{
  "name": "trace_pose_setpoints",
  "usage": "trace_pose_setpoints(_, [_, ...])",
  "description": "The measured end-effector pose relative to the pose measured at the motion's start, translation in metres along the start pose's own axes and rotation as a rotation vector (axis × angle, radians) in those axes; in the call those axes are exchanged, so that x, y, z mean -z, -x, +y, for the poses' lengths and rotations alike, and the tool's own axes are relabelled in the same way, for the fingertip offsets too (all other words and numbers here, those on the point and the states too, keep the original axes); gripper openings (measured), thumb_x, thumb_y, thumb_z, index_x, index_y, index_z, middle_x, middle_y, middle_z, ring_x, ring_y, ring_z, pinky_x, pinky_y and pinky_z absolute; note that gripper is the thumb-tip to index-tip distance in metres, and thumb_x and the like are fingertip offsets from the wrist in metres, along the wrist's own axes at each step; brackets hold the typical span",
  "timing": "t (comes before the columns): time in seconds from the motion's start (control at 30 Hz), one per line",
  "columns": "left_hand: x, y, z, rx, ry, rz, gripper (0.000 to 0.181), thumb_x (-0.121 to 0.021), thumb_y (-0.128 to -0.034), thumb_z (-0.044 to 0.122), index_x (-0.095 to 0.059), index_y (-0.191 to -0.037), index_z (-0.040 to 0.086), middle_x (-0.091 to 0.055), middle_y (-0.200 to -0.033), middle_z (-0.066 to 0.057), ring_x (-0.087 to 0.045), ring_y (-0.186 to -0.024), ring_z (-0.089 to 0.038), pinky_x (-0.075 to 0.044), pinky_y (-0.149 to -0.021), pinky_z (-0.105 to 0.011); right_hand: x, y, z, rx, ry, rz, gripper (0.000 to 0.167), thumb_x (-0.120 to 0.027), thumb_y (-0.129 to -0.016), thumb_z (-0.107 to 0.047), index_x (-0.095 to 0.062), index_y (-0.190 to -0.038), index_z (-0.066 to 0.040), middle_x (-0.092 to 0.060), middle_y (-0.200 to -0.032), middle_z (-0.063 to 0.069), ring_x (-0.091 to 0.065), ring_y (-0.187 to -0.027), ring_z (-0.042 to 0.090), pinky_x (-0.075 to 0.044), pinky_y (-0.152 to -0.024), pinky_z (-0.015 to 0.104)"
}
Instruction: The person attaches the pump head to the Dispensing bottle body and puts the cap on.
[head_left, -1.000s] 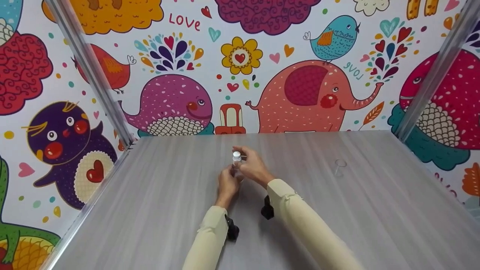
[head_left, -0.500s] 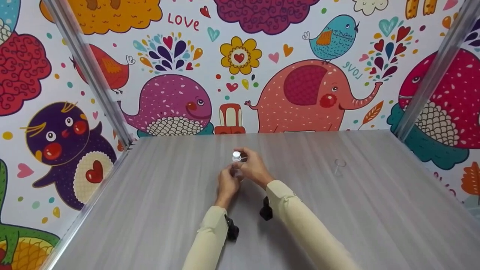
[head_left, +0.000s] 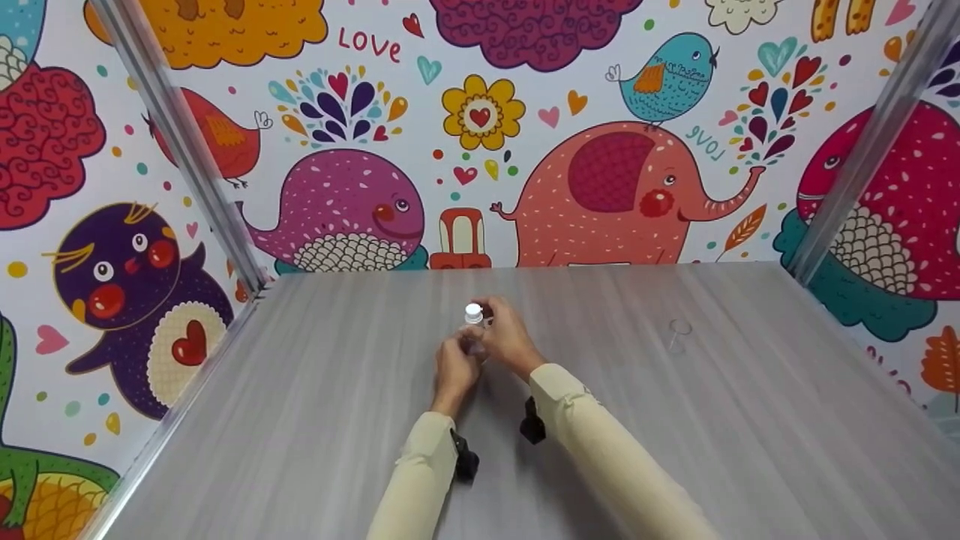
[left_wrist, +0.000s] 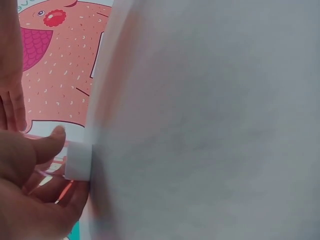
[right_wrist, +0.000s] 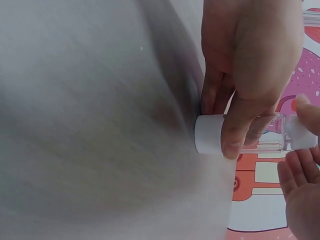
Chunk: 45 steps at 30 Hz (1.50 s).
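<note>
A small clear bottle (right_wrist: 267,144) with a white screw-type cap (head_left: 473,309) stands upright near the middle of the table. Its wide white base (right_wrist: 209,134) sits at or close to the tabletop, also visible low in the left wrist view. My left hand (head_left: 456,371) grips the lower part of the bottle, thumb and fingers on either side of it. Up at the top, my right hand (head_left: 511,337) has its thumb and fingers on opposite sides of the white cap, pinching it. In the head view both hands hide most of the clear body.
A small transparent, ring-rimmed piece (head_left: 679,330) lies or stands on the table to the right; its kind is unclear. The grey wood-grain table (head_left: 337,360) meets a cartoon-printed wall (head_left: 570,45) at the back. Metal posts (head_left: 184,142) rise at both back corners.
My right fingers have drawn back slightly around the cap, reaching less far past it than a second ago. My left hand and the bottle stay in about the same place.
</note>
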<state>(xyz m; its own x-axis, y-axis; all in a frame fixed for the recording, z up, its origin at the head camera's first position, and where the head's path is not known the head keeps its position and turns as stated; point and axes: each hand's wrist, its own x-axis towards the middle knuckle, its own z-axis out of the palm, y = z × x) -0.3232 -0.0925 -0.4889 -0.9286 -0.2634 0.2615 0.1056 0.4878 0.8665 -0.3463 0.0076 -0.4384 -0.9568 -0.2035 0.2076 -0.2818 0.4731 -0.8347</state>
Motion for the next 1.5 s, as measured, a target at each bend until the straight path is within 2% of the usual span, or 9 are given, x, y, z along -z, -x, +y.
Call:
trace_pose_setpoints(0.2, [-0.0009,-0.0025,-0.0035,-0.047,-0.014,0.01,0.019,-0.076,-0.0788,0.001,-0.071,-0.097,0.002,-0.067,-0.076,-0.014,-0.05,-0.068,-0.019,-0.043,-0.065,-0.034,0.0025,0.0006,-0.0033,0.017,-0.079,-0.011,0.051,-0.071,-0.093,-0.026,-0.055,-0.136,-0.004,-0.052,-0.133,0.014,-0.053,-0.122,0.031,-0.047,-0.104,0.045])
trace_pose_setpoints(0.3, [-0.0005,-0.0023,-0.0037,-0.064,-0.037,0.009,0.02,-0.075,-0.0776,-0.001,-0.072,-0.097,0.003,-0.07,-0.08,-0.015,-0.051,-0.069,-0.019,-0.042,-0.064,-0.034,0.0038,0.0012,-0.0053,0.066,-0.092,-0.021,0.044,-0.065,-0.094,-0.017,-0.056,-0.136,-0.006,-0.054,-0.133,0.013,-0.055,-0.126,0.034,-0.047,-0.105,0.048])
trace_pose_setpoints(0.4, [0.0003,-0.0015,-0.0026,-0.066,-0.056,0.016,0.015,-0.073,-0.0766,-0.004,-0.069,-0.089,0.002,-0.067,-0.076,-0.014,-0.048,-0.067,-0.019,-0.039,-0.061,-0.033,0.004,0.002,-0.0056,0.154,-0.057,-0.027,0.044,-0.06,-0.09,-0.005,-0.059,-0.134,-0.007,-0.058,-0.132,0.013,-0.057,-0.126,0.034,-0.048,-0.105,0.048])
trace_pose_setpoints(0.53, [0.0006,-0.0015,-0.0019,-0.039,-0.051,0.002,0.011,-0.071,-0.0785,-0.005,-0.06,-0.079,-0.003,-0.047,-0.065,-0.003,-0.038,-0.062,-0.016,-0.03,-0.058,-0.03,0.003,0.0032,-0.003,0.29,0.01,0.002,0.042,-0.058,-0.088,0.004,-0.062,-0.129,-0.004,-0.063,-0.129,0.014,-0.06,-0.121,0.031,-0.048,-0.105,0.045])
trace_pose_setpoints(0.63, [0.0003,-0.0021,-0.0027,-0.027,-0.029,-0.01,0.013,-0.07,-0.0788,-0.004,-0.057,-0.077,-0.005,-0.037,-0.064,0.003,-0.034,-0.06,-0.014,-0.027,-0.058,-0.029,0.0022,0.0035,-0.0006,0.344,0.034,0.025,0.038,-0.058,-0.089,0.006,-0.063,-0.127,-0.002,-0.065,-0.127,0.016,-0.062,-0.116,0.03,-0.05,-0.103,0.044])
trace_pose_setpoints(0.8, [0.0004,-0.0014,-0.004,-0.069,0.017,-0.001,0.007,-0.069,-0.0773,-0.005,-0.064,-0.08,-0.001,-0.048,-0.066,0.0,-0.038,-0.062,-0.014,-0.031,-0.059,-0.028,0.0024,0.0032,-0.0002,0.324,0.04,0.024,0.034,-0.06,-0.092,0.006,-0.063,-0.125,0.001,-0.065,-0.124,0.019,-0.064,-0.114,0.029,-0.052,-0.099,0.044])
trace_pose_setpoints(0.97, [0.0034,0.002,-0.0024,-0.134,0.042,0.037,0.008,-0.068,-0.0757,-0.004,-0.065,-0.08,0.002,-0.054,-0.065,-0.003,-0.041,-0.063,-0.014,-0.033,-0.058,-0.03,0.0027,0.0033,-0.0022,0.326,0.127,0.019,0.033,-0.065,-0.092,0.003,-0.063,-0.124,-0.001,-0.066,-0.12,0.016,-0.066,-0.11,0.027,-0.055,-0.095,0.039])
trace_pose_setpoints(1.17, [0.0013,-0.001,-0.0045,-0.067,0.013,0.017,0.009,-0.07,-0.0757,-0.006,-0.064,-0.082,-0.002,-0.049,-0.066,-0.003,-0.041,-0.063,-0.016,-0.031,-0.059,-0.03,0.0041,0.0008,-0.0025,0.302,0.191,0.0,0.032,-0.069,-0.092,-0.003,-0.062,-0.123,-0.002,-0.067,-0.117,0.014,-0.068,-0.105,0.026,-0.057,-0.091,0.036])
trace_pose_setpoints(1.5, [-0.0014,-0.0026,-0.0005,-0.016,-0.005,-0.003,0.015,-0.073,-0.0794,-0.001,-0.068,-0.093,0.001,-0.051,-0.069,-0.002,-0.044,-0.065,-0.015,-0.033,-0.06,-0.03,0.0052,-0.0012,0.0011,0.27,0.206,0.03,0.032,-0.073,-0.09,-0.012,-0.061,-0.118,-0.002,-0.063,-0.111,0.015,-0.065,-0.102,0.024,-0.056,-0.091,0.037])
